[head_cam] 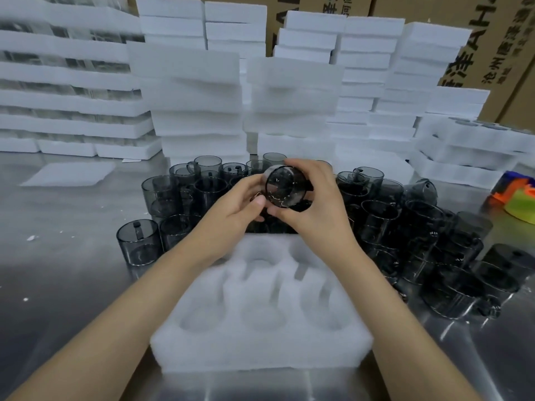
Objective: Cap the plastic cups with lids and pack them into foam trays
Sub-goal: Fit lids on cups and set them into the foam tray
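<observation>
While it is held tilted above the far edge of the foam tray (260,353), the smoky cup (285,189) sits clasped in the right grip (314,204), and the left grip (234,208) pinches its left side. Loose cups (137,241) crowd the counter (58,285) around them.

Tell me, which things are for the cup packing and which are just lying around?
For the job: smoky grey see-through plastic cup being held; other grey plastic cups; white foam tray with round pockets; stacked white foam trays.
Just lying about: flat white foam sheet; bright orange, green and blue plastic object; brown cardboard boxes.
</observation>
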Motion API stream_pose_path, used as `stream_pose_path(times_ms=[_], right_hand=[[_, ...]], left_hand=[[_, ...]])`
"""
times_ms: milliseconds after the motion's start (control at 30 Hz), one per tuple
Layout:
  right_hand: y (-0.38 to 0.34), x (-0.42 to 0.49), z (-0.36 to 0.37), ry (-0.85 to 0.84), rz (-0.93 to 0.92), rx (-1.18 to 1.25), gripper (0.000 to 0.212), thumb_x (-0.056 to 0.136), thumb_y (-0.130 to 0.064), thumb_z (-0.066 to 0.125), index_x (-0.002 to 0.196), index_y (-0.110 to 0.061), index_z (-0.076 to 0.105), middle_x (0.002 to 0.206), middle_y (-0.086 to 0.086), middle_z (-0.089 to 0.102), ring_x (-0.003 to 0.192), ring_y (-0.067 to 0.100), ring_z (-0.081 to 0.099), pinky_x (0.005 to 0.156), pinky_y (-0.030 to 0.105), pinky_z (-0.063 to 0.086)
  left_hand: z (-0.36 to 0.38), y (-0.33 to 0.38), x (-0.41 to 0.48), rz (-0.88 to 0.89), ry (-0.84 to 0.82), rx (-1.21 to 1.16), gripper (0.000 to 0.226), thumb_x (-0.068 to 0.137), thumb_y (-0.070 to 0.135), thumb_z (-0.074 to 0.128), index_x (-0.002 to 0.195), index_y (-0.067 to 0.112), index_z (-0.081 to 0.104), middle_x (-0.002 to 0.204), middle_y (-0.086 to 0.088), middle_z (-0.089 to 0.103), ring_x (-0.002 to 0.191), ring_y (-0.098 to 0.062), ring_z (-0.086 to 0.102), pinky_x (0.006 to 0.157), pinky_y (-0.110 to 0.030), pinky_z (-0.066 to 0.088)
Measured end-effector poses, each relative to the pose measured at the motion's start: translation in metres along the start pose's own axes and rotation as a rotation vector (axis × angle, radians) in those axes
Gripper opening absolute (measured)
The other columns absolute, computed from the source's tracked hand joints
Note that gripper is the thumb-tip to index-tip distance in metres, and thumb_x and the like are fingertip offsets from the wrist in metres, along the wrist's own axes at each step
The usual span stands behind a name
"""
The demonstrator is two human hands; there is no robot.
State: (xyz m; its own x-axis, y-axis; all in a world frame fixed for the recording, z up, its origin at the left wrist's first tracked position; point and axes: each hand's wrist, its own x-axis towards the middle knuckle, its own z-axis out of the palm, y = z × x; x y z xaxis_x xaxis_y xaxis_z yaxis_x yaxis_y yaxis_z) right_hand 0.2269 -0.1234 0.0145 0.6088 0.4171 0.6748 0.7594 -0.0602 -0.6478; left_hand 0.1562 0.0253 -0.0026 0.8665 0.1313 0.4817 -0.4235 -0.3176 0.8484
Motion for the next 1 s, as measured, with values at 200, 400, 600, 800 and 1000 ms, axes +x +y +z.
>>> stream_pose_path(times_ms=[200, 400, 600, 800, 1000], right_hand=[[0.002, 0.002, 0.005, -0.041, 0.097, 0.324, 0.055, 0.073, 0.003, 0.047, 0.124, -0.018, 0.055, 0.13, 0.009, 0.053, 0.122, 0.021, 0.053, 0.099, 0.034, 0.048], [0.003, 0.004, 0.004, 0.13, 0.173, 0.166, 0.029, 0.083, 0.007, 0.061, 0.107, -0.008, 0.068, 0.098, -0.006, 0.071, 0.09, 0.002, 0.067, 0.081, 0.015, 0.05], [0.003, 0.001, -0.002, 0.119, 0.158, 0.101, 0.026, 0.082, 0.003, 0.062, 0.1, -0.012, 0.074, 0.091, -0.006, 0.074, 0.087, 0.005, 0.069, 0.083, 0.032, 0.057], [0.004, -0.002, -0.003, 0.158, 0.248, 0.117, 0.014, 0.076, -0.01, 0.067, 0.084, -0.021, 0.072, 0.073, -0.005, 0.073, 0.073, 0.011, 0.07, 0.075, 0.044, 0.058], [0.004, 0.001, 0.002, 0.11, 0.293, 0.242, 0.026, 0.08, -0.01, 0.054, 0.098, -0.014, 0.072, 0.089, 0.0, 0.074, 0.088, 0.012, 0.07, 0.082, 0.04, 0.057]], left_hand=[[-0.004, 0.005, 0.001, -0.022, 0.058, -0.083, 0.049, 0.096, -0.004, 0.045, 0.144, 0.005, 0.035, 0.138, -0.004, 0.051, 0.128, -0.009, 0.05, 0.106, -0.033, 0.043], [0.001, 0.015, -0.011, -0.004, -0.012, -0.05, 0.052, 0.09, -0.01, 0.053, 0.136, 0.011, 0.042, 0.129, 0.0, 0.057, 0.117, 0.001, 0.055, 0.096, -0.015, 0.042], [0.001, 0.015, -0.012, 0.016, -0.028, -0.029, 0.051, 0.087, -0.006, 0.061, 0.122, 0.03, 0.052, 0.121, 0.004, 0.061, 0.111, -0.004, 0.061, 0.093, -0.018, 0.046], [0.002, 0.013, -0.014, -0.025, -0.034, -0.042, 0.053, 0.079, -0.006, 0.07, 0.113, 0.033, 0.061, 0.106, 0.019, 0.071, 0.105, -0.004, 0.065, 0.086, -0.013, 0.048], [0.003, 0.014, -0.01, -0.008, 0.06, -0.098, 0.045, 0.079, -0.012, 0.067, 0.105, 0.025, 0.066, 0.095, 0.014, 0.074, 0.092, 0.0, 0.067, 0.081, -0.012, 0.05]])
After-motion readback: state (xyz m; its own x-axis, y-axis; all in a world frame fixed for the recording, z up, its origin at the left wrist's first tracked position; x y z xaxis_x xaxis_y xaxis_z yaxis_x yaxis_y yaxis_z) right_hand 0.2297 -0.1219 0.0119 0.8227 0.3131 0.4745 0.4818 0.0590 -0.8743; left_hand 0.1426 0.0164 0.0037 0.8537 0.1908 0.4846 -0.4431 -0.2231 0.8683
